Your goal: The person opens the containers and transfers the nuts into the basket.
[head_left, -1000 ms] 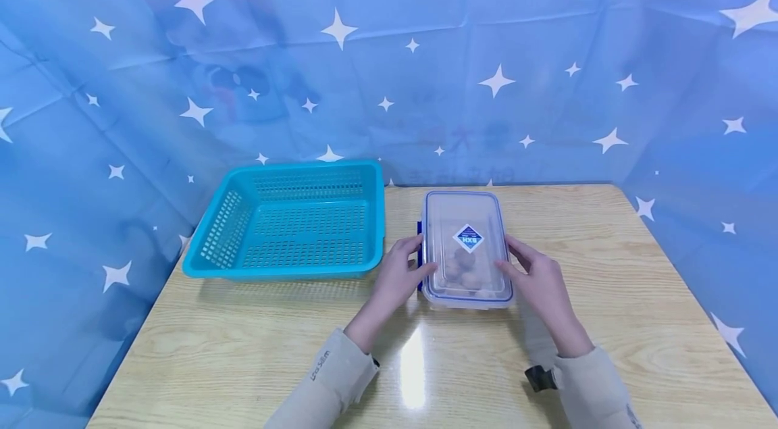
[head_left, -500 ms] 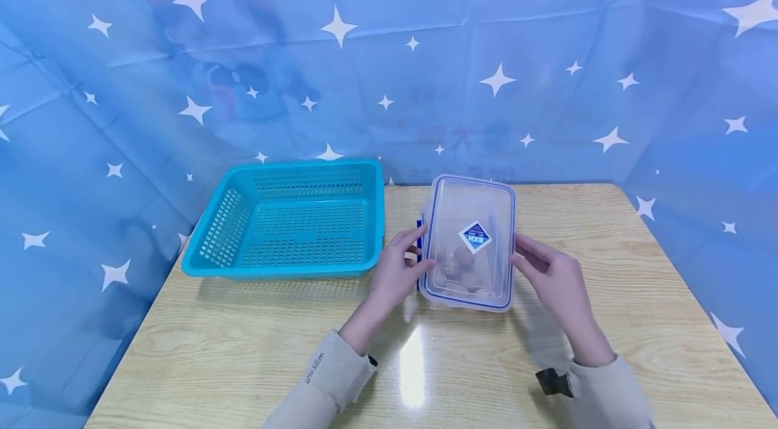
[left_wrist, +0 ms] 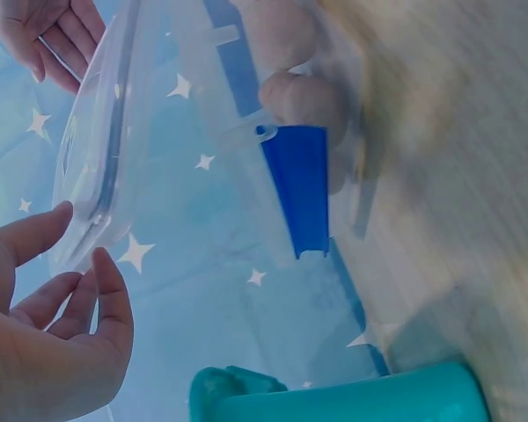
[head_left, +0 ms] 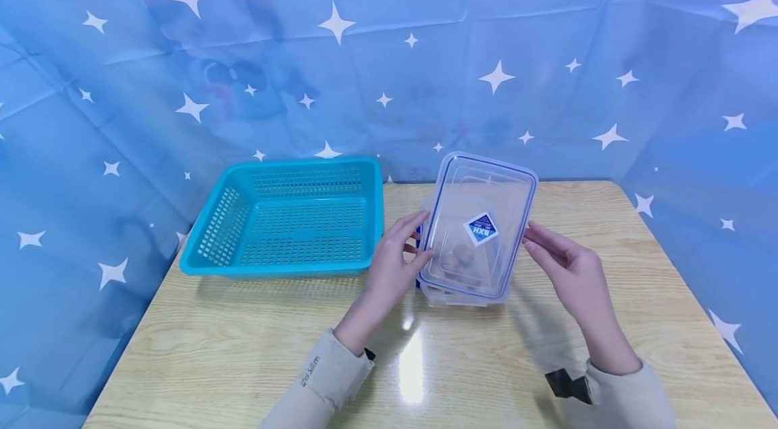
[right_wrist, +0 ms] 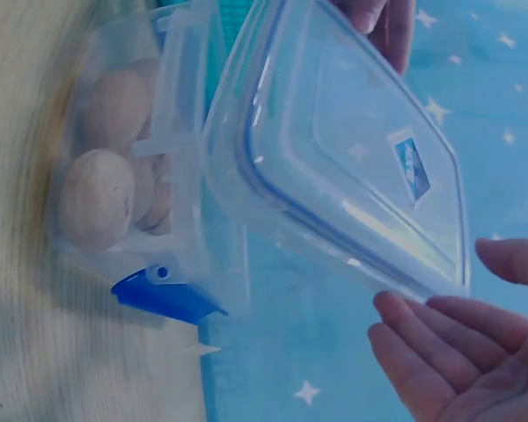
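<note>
Lid tilted, long axis approx. fwd

A curtained-off tabletop corner, this one! Blue star-printed cloth hangs creased beyond the left hand and right hand, turning forward at both sides; the pale wood-grain table runs beneath them, and a turquoise basket, household ware, sits left of the left hand. Home, studio, office? The cloth hides which!
</note>
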`<state>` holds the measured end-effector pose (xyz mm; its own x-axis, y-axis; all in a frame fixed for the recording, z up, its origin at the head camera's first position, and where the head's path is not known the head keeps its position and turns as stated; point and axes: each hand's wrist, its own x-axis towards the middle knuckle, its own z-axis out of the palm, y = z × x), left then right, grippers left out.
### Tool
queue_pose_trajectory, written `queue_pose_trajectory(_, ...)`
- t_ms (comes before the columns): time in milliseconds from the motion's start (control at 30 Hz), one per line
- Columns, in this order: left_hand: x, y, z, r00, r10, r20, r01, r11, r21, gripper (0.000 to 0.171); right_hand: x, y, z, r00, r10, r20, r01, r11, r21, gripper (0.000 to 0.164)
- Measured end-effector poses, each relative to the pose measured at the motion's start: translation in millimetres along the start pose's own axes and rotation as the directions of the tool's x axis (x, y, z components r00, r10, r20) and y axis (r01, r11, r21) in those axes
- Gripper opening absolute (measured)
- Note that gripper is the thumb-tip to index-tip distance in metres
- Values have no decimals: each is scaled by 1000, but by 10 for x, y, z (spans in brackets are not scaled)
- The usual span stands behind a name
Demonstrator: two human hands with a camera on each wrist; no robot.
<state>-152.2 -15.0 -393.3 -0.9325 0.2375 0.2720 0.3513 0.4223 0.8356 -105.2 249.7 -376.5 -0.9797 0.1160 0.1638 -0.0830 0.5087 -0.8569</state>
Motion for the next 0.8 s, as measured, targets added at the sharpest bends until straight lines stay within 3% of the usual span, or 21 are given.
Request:
queue_pose_trajectory(233, -2, 72, -48, 998, 65, -25, -65, 998, -5, 65, -35, -55, -70, 1000, -19, 17, 15, 983, 185, 48)
queue_pose_trajectory(467, -15, 86, -76, 996, 80, -43, -82, 995, -63, 65, -88, -125, -124, 995, -73, 71, 28, 868, 495, 49)
queue_pose_trajectory(700, -27, 80, -97, 997, 74, -34, -76, 995, -61, 67, -125, -156, -111, 989, -131, 74, 68, 828, 556, 46)
queue_pose_trajectory(800, -34, 72, -97, 998, 55, -8, -56, 993, -105, 65, -126, -152, -99, 986, -155, 68, 87, 809, 581, 46)
